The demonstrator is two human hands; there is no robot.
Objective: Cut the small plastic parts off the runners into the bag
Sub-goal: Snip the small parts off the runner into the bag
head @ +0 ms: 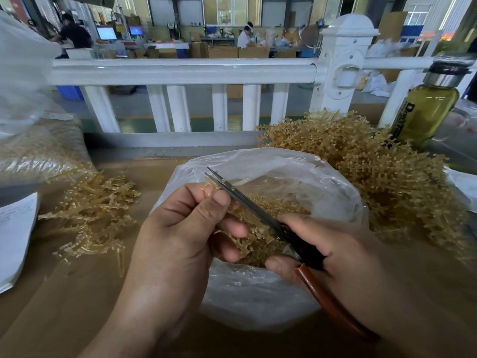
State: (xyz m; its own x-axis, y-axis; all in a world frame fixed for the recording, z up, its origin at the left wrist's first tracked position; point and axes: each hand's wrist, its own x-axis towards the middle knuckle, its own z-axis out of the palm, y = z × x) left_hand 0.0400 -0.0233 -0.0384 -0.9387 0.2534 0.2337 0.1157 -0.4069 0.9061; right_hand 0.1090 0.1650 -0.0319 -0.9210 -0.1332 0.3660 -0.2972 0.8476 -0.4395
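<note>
Both hands work low in the frame, over the mouth of the clear plastic bag (258, 293); the right hand (343, 251) is curled round the brown handles of the scissors (247, 200), whose blades stand slightly apart and point up-left; the left hand (185, 228) pinches a tan runner (255, 236) between thumb and fingers, its branches hanging just above the loose parts (278, 205) lying in the bag. That runner looks light, thin and springy, likely to flex under the blades, so a hold close to the branch being cut seems best; the blade line passes right beside the left fingertips (222, 200) and leaves little room. Snipped parts may hop; cutting well inside the bag's rim should catch them. At the left a sparse heap (90, 210) of runners lies on the brown table (77, 306), near a white paper sheet (15, 233); at the right a far larger tangle (387, 177) crowds the bag's edge and could snag. Further back stand a bottle (428, 109) of yellowish liquid, a filled clear sack (38, 151) at upper left, and a white railing (180, 71).
</note>
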